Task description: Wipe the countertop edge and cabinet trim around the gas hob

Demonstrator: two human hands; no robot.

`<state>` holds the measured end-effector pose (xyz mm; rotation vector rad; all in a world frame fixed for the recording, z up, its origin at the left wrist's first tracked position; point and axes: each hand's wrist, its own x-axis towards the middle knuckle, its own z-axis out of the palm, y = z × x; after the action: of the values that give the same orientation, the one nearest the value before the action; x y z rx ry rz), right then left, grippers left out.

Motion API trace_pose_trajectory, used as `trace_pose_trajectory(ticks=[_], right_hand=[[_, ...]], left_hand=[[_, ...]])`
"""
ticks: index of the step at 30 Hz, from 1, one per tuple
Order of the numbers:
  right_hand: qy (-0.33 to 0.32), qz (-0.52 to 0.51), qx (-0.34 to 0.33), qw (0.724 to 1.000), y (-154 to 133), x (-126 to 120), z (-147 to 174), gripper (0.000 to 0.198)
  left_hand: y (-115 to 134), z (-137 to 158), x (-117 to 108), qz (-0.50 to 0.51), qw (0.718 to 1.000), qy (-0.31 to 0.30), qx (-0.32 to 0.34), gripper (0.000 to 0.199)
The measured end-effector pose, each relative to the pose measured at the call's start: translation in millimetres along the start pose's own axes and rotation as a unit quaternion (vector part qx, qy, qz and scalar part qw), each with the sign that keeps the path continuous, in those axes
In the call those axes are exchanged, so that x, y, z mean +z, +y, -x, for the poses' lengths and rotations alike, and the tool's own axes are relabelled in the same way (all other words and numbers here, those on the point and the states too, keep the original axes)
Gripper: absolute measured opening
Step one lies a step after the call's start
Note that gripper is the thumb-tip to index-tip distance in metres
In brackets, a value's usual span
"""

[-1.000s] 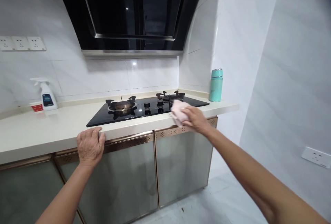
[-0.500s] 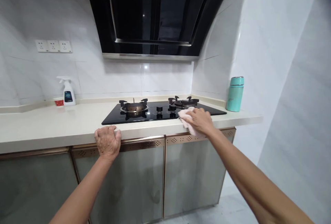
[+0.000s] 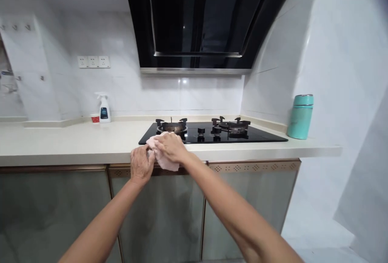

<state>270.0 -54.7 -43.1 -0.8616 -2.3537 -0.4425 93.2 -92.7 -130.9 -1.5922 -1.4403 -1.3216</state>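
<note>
Head view, pale countertop [image 3: 75, 138], black hob [image 3: 194, 136], tiled wall [image 3: 127, 93]

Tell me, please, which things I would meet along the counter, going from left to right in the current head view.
Red cup → spray bottle → left hand → cloth → left knob → right burner → teal bottle.

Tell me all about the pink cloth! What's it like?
The pale pink, soft-looking fabric cloth is crumpled, with loose folds and no pattern showing. The right hand holds it from above, hiding part of it. It's at the front edge of the cream countertop, by the black glass stove's left end, its lower part hanging over. The left hand is right beside it; whether they touch is unclear.
</note>
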Motion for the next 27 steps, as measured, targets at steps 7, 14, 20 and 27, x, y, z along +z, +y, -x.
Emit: trace_pose_trajectory(ticks=[7, 14, 20, 27], right_hand=[[-0.039, -0.025, 0.177, 0.983, 129, -36, 61, 0.064], [-0.148, -0.029, 0.183, 0.972, 166, -17, 80, 0.065], [-0.180, -0.031, 0.183, 0.966, 176, -3, 80, 0.072], [-0.184, -0.015, 0.173, 0.968, 184, 2, 86, 0.073]], left_hand=[[52, -43, -12, -0.025, 0.995, -0.078, 0.050, 0.070], [127, -73, 29, -0.158, 0.916, -0.355, 0.101, 0.078], [108, -53, 22, -0.161, 0.934, -0.274, 0.162, 0.066], [16, -45, -29, -0.200, 0.947, -0.228, 0.106, 0.063]])
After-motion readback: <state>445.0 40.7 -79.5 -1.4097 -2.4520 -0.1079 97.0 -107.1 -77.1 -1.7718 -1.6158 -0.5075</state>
